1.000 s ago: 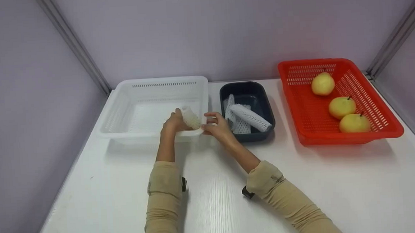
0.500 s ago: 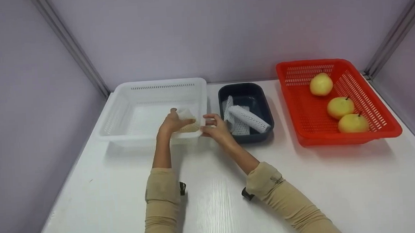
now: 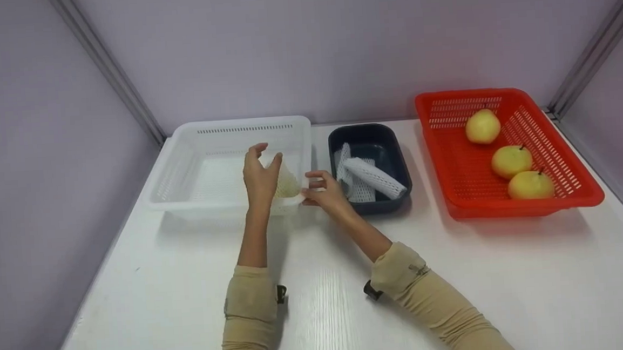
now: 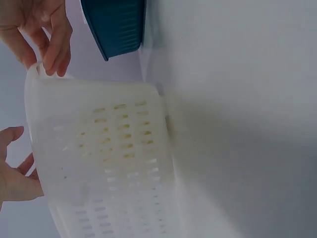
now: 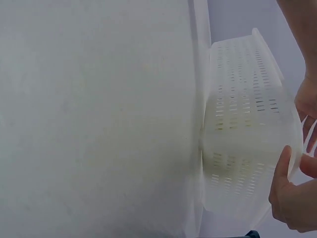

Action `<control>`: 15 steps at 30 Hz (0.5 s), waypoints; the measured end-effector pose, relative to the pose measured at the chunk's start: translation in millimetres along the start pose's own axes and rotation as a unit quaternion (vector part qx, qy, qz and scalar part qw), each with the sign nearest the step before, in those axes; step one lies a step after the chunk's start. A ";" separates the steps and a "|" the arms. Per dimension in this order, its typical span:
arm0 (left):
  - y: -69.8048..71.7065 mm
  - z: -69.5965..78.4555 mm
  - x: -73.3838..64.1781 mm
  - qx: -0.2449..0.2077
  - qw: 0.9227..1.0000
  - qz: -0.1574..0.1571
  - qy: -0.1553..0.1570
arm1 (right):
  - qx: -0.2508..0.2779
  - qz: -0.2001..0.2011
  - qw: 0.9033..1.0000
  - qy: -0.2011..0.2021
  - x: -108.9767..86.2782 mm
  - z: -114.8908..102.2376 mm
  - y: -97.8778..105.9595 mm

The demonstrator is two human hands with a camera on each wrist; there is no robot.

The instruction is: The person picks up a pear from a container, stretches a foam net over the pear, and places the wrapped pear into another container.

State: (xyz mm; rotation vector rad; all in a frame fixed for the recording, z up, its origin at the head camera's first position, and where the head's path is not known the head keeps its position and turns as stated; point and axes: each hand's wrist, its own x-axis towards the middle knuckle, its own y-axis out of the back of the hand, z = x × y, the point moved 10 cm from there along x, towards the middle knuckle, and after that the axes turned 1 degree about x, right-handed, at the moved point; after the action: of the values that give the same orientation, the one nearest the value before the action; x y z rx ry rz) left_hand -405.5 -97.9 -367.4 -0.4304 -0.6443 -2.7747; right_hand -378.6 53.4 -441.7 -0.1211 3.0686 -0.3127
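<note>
My left hand (image 3: 260, 183) hovers over the front of the white plastic basket (image 3: 205, 204), its thumb and fingers spread apart with nothing between them. Just right of it, a yellowish pear in a white foam net (image 3: 288, 184) rests in the basket's front right corner; part of it is hidden behind that hand. At the same corner, my right hand (image 3: 328, 194) pinches the basket's rim between thumb and fingers. Through the slots of the basket's wall (image 4: 64, 114), yellow shows in the left wrist view.
A dark blue bin (image 3: 381, 206) holds several white foam nets (image 3: 376, 177), right of the white basket. Farther right stands a red basket (image 3: 453, 188) with three yellow pears (image 3: 512, 161). A pale wall (image 3: 304, 51) closes the back of the white table (image 3: 319, 304).
My left hand has let go of the netted pear and lifted off it, fingers now spread. The pear stays in the corner. My right hand keeps its hold on the rim.
</note>
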 end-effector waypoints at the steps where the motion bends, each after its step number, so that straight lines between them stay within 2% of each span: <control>1: 0.8 4.9 -3.3 -0.007 1.000 0.011 -0.013 | -0.005 -0.003 1.000 0.003 -1.1 -0.5 -0.3; 4: -1.2 20.5 -13.1 -0.024 0.998 0.027 -0.052 | -0.029 -0.009 0.999 0.018 -5.3 -4.1 1.3; 8: -10.3 39.4 -25.9 -0.045 0.994 0.030 -0.096 | -0.063 -0.009 0.997 0.039 -11.8 -12.6 12.5; 15: -35.9 58.6 -48.0 -0.091 0.986 0.027 -0.138 | -0.090 0.023 0.994 0.057 -22.5 -35.0 53.6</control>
State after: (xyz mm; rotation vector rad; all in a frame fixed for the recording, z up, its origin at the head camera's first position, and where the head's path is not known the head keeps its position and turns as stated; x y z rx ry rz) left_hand -359.3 -31.0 -347.4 -0.8681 -0.4286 -2.7554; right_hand -362.2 114.6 -417.4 -0.0408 3.2016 -0.0423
